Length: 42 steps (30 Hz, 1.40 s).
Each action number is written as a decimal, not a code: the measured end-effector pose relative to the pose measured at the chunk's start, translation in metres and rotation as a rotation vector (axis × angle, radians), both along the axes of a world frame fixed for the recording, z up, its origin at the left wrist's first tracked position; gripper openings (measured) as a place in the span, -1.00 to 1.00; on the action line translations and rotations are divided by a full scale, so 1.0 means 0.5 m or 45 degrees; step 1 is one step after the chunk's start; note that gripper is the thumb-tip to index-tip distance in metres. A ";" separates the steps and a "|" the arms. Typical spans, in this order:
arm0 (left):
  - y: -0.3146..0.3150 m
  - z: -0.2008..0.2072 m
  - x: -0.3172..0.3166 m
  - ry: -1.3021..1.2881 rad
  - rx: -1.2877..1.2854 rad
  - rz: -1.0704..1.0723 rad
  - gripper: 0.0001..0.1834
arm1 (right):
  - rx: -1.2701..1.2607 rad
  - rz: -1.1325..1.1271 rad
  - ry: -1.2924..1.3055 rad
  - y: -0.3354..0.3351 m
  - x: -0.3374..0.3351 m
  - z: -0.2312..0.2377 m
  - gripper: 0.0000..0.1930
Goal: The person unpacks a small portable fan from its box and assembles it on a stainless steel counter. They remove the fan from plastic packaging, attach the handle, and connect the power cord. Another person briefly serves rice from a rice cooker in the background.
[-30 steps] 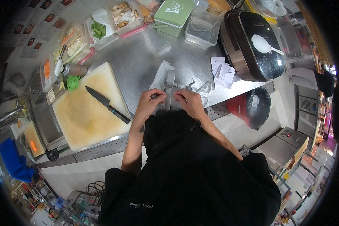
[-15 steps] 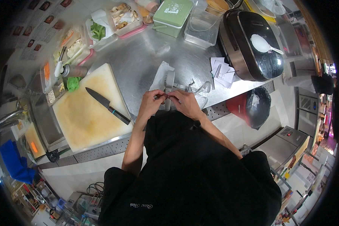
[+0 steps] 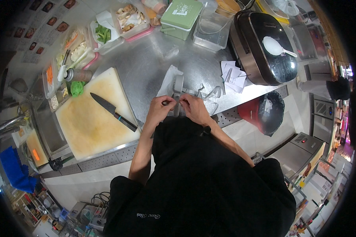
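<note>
My left hand (image 3: pixel 159 108) is closed in a pinch near the front edge of the steel counter, with a small dark bit showing at its fingers. Beside it, a little to the right, my right hand (image 3: pixel 194 108) is pinched too. What either one holds is too small to make out. Between and just beyond my fingertips stands a pale grey piece with a rounded top (image 3: pixel 178 82), its kind unclear. A white sheet of paper (image 3: pixel 169 77) lies against its left side. Looped grey strips (image 3: pixel 211 94) lie on the counter to the right of my right hand.
A knife (image 3: pixel 108 108) rests on the cutting board (image 3: pixel 79 126) at left. Food containers (image 3: pixel 132 33), a green box (image 3: pixel 180 19) and a clear tub (image 3: pixel 211 33) line the back. Paper slips (image 3: pixel 234 77) lie by a rice cooker (image 3: pixel 261 47). A lined bin (image 3: pixel 265 112) stands right.
My hands have drawn slightly apart; the fingertips that met half a second ago now have a small gap. The things on the counter look unmoved.
</note>
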<state>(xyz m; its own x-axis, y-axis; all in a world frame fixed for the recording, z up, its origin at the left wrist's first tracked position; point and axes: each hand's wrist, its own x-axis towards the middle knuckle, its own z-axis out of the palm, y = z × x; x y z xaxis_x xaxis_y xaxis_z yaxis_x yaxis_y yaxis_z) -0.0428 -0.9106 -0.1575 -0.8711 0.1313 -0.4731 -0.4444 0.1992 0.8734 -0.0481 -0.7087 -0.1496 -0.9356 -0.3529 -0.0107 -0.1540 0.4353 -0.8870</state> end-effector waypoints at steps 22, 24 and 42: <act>0.017 -0.038 0.010 0.159 -0.246 0.092 -0.83 | 0.002 -0.063 -0.229 0.003 0.000 -0.057 -0.90; 0.015 -0.043 0.009 0.231 -0.276 0.045 -0.82 | 0.019 -0.090 -0.283 0.004 -0.001 -0.061 -0.89; 0.014 -0.074 -0.017 0.510 -0.560 0.048 -0.83 | -0.158 -0.300 -0.558 0.021 -0.008 -0.070 -0.85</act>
